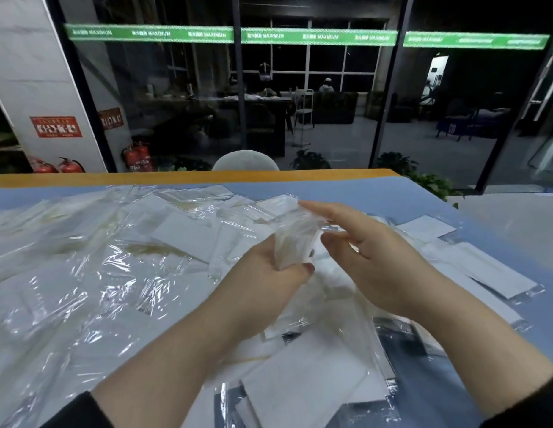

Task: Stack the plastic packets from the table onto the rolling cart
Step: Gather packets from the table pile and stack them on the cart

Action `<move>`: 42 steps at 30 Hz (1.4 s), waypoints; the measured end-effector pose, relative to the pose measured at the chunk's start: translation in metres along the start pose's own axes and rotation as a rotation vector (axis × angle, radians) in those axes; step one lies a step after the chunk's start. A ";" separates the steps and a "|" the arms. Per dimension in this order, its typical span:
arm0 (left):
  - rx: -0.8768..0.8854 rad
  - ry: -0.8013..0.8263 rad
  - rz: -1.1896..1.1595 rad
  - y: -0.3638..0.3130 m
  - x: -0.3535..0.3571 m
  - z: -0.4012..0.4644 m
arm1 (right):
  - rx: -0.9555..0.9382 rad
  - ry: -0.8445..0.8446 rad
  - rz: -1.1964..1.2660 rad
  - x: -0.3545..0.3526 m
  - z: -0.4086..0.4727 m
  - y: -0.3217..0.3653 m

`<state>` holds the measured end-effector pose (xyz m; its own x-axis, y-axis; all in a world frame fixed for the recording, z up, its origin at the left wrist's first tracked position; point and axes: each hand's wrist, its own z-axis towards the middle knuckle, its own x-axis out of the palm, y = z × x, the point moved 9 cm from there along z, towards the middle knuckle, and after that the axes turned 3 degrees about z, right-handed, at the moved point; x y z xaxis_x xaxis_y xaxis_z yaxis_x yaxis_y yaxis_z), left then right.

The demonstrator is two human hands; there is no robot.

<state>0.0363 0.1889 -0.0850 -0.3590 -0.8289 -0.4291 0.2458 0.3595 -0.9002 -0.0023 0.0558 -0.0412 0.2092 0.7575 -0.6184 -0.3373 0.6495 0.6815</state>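
1. Nearest the camera, two bare forearms reach in from dark sleeves over a table (392, 183) with a blue top and an orange far edge
2. Below the wrists lie clear plastic packets (300, 384) with white sheets inside, overlapping one another at loose angles
3. The left hand (269, 273) grips a small upright bundle of packets (295, 245), thumb curled across its lower front, the other fingers hidden behind it
4. The right hand (371, 254) is just beside the bundle with its fingers straight and spread; the index fingertip touches the top edge of the held plastic, the thumb points toward the bundle's side
5. More packets (114, 257) cover most of the tabletop to the left and beyond the hands, crinkled and catching glare; a few lie flat on the right (473, 267)
6. Behind the table stands the rounded back of a pale chair (246, 160)
7. Farther off, a dark glass wall carries a green strip (318, 37), with red fire extinguishers (139, 157) at the left; the rolling cart cannot be made out with certainty
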 end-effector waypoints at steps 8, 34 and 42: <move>-0.017 -0.102 -0.157 -0.001 -0.016 -0.003 | 0.038 -0.280 -0.050 -0.052 -0.011 -0.008; 0.034 -0.008 -0.147 -0.016 -0.004 -0.019 | 0.636 -0.337 -0.690 -0.098 -0.121 -0.050; -0.067 -0.044 -0.545 -0.012 -0.006 -0.020 | 0.326 -0.676 0.666 -0.083 -0.106 0.011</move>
<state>0.0175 0.1977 -0.0731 -0.3803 -0.9192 0.1023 -0.0238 -0.1009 -0.9946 -0.1201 -0.0072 -0.0240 0.5809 0.7862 0.2110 -0.3287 -0.0106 0.9444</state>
